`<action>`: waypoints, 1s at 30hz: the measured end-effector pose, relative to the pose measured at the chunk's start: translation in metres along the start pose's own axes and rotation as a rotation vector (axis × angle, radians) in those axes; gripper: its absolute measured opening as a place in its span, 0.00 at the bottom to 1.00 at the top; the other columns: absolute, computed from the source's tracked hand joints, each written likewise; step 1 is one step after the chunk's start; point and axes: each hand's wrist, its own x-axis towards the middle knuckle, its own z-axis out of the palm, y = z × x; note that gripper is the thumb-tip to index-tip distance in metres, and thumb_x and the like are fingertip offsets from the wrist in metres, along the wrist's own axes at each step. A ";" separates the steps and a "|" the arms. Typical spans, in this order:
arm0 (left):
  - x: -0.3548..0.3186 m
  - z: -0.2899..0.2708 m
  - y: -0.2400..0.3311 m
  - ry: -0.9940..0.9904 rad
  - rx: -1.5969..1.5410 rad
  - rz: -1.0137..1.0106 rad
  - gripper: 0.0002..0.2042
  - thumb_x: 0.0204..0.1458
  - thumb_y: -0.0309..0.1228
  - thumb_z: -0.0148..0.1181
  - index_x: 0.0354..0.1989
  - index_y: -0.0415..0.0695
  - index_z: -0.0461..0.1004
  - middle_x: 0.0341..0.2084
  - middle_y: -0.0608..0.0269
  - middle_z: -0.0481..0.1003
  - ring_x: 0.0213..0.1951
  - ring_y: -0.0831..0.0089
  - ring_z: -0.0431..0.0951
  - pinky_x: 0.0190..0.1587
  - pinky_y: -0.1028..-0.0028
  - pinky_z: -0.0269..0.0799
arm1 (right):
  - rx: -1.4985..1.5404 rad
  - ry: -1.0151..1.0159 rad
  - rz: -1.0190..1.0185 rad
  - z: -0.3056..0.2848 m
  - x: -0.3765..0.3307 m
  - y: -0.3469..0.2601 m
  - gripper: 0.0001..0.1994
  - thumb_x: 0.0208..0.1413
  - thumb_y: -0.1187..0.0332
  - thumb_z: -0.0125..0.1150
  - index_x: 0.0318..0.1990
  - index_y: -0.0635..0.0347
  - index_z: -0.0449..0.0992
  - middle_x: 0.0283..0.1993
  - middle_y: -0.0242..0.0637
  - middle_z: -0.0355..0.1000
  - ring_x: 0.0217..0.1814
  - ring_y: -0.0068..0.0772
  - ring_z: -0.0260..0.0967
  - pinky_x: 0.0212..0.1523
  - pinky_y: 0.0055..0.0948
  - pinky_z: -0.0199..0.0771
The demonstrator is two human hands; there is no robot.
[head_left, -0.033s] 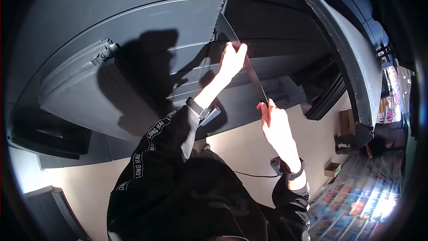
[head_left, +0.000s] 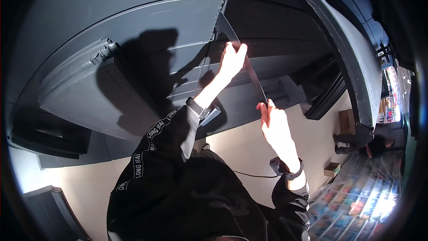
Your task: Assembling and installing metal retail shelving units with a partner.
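Dark grey metal shelving [head_left: 133, 40] filled the view above a pale floor [head_left: 240, 147]; left hand [head_left: 232, 60] pinched the upper end of a thin dark flat metal strip [head_left: 254, 78], right hand [head_left: 273, 122] gripped its lower end, fingers closed; no change could be judged. Stacked grey shelf boards [head_left: 80, 93] lay left; a black frame [head_left: 325, 100] stood right, crowding the strip.

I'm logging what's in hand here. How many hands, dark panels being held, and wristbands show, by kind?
Hands: 2, left hand and right hand
Thin dark panel held edge-on between them: 1
Dark wristbands: 2, left wristband and right wristband
Total: 5
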 end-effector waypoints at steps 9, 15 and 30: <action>0.007 0.001 -0.016 0.056 0.050 0.039 0.19 0.53 0.41 0.57 0.39 0.34 0.68 0.28 0.50 0.77 0.33 0.59 0.80 0.41 0.65 0.74 | 0.132 -0.071 0.108 0.012 0.000 0.005 0.09 0.62 0.74 0.52 0.42 0.74 0.71 0.20 0.47 0.72 0.17 0.41 0.72 0.18 0.30 0.66; 0.006 0.003 -0.019 0.073 0.020 0.025 0.18 0.53 0.42 0.58 0.38 0.35 0.69 0.29 0.50 0.77 0.35 0.58 0.79 0.42 0.64 0.73 | -0.145 0.049 -0.150 0.014 -0.003 0.007 0.10 0.60 0.76 0.53 0.45 0.77 0.71 0.23 0.43 0.74 0.18 0.37 0.71 0.19 0.30 0.65; 0.002 0.008 -0.009 0.074 -0.023 0.082 0.17 0.58 0.42 0.57 0.36 0.37 0.66 0.20 0.63 0.70 0.18 0.78 0.71 0.21 0.76 0.69 | 0.128 0.093 0.010 0.001 -0.004 -0.003 0.09 0.65 0.71 0.47 0.37 0.67 0.73 0.13 0.37 0.58 0.11 0.25 0.56 0.16 0.26 0.54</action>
